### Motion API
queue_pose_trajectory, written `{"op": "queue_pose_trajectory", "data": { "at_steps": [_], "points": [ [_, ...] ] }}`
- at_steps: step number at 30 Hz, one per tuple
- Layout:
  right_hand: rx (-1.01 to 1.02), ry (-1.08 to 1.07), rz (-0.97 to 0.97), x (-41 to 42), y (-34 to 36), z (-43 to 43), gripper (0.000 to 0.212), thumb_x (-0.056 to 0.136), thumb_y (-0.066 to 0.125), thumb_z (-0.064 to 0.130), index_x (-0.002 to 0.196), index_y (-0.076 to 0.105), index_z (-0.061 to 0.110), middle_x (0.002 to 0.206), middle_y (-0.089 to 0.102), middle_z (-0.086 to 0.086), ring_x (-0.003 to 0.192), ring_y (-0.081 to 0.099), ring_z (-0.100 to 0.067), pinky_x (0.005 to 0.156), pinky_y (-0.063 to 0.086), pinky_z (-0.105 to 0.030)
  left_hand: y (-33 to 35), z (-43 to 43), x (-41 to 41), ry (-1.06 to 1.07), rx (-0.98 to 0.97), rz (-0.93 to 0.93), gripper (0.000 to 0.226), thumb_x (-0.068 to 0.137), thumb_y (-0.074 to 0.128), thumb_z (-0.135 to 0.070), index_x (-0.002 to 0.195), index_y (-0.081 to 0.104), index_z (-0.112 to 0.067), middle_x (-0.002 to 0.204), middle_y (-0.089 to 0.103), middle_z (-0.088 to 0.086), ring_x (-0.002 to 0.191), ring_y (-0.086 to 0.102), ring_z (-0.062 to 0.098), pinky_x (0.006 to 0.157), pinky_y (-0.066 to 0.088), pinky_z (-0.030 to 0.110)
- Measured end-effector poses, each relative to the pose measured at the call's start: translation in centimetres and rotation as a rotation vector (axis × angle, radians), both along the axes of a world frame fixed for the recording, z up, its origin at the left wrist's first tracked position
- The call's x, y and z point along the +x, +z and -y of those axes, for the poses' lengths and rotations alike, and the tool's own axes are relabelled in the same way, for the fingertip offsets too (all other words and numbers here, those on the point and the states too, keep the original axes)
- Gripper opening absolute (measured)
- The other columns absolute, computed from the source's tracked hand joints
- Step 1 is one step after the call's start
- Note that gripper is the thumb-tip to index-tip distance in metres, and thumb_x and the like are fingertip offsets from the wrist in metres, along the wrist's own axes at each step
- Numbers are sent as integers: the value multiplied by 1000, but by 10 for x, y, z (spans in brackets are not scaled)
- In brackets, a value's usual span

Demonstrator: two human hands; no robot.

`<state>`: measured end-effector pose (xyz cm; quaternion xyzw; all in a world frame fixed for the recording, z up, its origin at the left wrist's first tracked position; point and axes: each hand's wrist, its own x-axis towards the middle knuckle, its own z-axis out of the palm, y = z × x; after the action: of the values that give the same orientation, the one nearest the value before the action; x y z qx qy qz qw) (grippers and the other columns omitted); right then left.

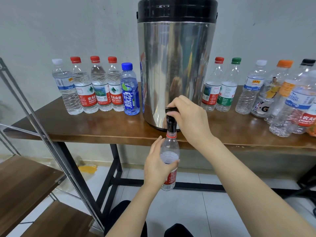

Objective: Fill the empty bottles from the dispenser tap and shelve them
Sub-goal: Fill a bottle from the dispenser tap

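Dark-trousered knees [123, 218] at the bottom edge, pale glossy floor tiles [188, 211] under them.

Left hand [157, 165] grasps the clear ribbed PET bottle [170, 146] round its middle: thumb across the front, fingers [158, 142] up its left side. The bottle has a red label and a red neck ring, no cap. It is held upright in the air below the worktop edge, mouth right under the tap spout [171, 124]. Cannot tell whether they touch.

Right hand [189, 115] has its fingers curled over the flat black tap lever [171, 109], gripping it from above. The spout is a black plastic tube pointing down past the worktop edge.

Shelf rack [25, 182] on the left: dark wood-grain boards in a slanted bright metal frame.

Worktop [85, 124] is a brown, slightly glossy wood slab on black square-tube legs.

Dispenser [176, 65] is a polished steel cylinder with a mirror finish and a black plastic top band, standing at the front edge.

Left of it, a tight row of five capped bottles: one white-capped bottle [65, 89], three red-capped bottles [99, 89], and one blue-tinted bottle [130, 93] next to the drum.

On the right, a red-capped bottle [212, 89] and a green-capped bottle [228, 89] stand side by side. A looser cluster of clear bottles [280, 103] with white, orange and black caps runs to the frame edge.

Matte grey-white wall [68, 31] behind.
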<state>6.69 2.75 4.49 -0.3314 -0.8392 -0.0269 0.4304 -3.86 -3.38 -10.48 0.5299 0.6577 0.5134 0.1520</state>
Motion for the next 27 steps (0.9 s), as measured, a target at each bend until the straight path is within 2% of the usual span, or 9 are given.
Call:
{"op": "queue_pose_trajectory", "data": {
  "at_steps": [4, 8, 10, 13, 15, 19, 23, 27],
  "points": [
    [165, 44, -56, 2, -21, 1, 8, 87, 58, 12, 82, 62, 7, 79, 56, -5, 70, 56, -23, 53, 49, -42, 0, 0, 2, 5, 1, -1, 88, 69, 87, -34, 144, 42, -33, 151, 37, -24, 122, 33, -14, 100, 35, 17],
    [292, 114, -80, 9, -44, 3, 13, 85, 52, 6, 79, 63, 3, 78, 57, -7, 73, 55, -22, 53, 50, -38, 0, -1, 2, 14, 8, 10, 87, 68, 87, -34, 143, 42, -33, 150, 39, -23, 122, 35, -14, 103, 39, 20],
    [279, 125, -101, 10, -48, 3, 15, 89, 59, 15, 81, 64, 4, 80, 59, -5, 77, 54, -17, 56, 51, -33, 1, -1, 2, 15, 15, 11, 86, 68, 87, -35, 142, 42, -33, 150, 40, -21, 127, 39, -8, 103, 40, 22],
    [183, 76, -124, 7, -47, 7, 39, 87, 67, 46, 81, 64, 8, 90, 61, -1, 84, 54, -17, 60, 49, -25, 1, -1, 1, 2, 23, 13, 85, 67, 83, -38, 141, 42, -36, 147, 43, -22, 131, 45, 0, 104, 47, 32],
    [124, 12, -175, 4, -47, 13, 41, 85, 66, 51, 80, 64, 11, 97, 60, 1, 90, 52, -15, 57, 48, -25, 1, -1, 1, -2, 19, 14, 85, 67, 84, -39, 141, 41, -38, 147, 42, -23, 131, 45, 0, 104, 47, 34],
    [134, -151, -216, 4, -52, 20, 24, 85, 73, 39, 81, 68, 16, 99, 64, 6, 91, 50, -15, 52, 45, -27, 0, -1, 1, 4, 20, 19, 85, 67, 87, -36, 139, 41, -41, 150, 39, -25, 126, 37, -13, 104, 41, 24],
    [190, -81, -200, 16, -51, 14, 23, 88, 69, 37, 87, 72, 14, 94, 71, 6, 88, 55, -14, 63, 47, -22, 0, -1, 1, 4, 21, -18, 85, 69, 87, -33, 142, 43, -34, 151, 39, -20, 122, 33, -15, 100, 35, 18],
    [162, -25, -232, 19, -52, 7, 24, 89, 69, 38, 86, 71, 13, 95, 72, 6, 85, 56, -15, 66, 49, -25, 0, -1, 1, 7, 21, -28, 84, 69, 86, -31, 142, 44, -33, 151, 38, -20, 121, 31, -19, 96, 31, 12]
  ]
}}
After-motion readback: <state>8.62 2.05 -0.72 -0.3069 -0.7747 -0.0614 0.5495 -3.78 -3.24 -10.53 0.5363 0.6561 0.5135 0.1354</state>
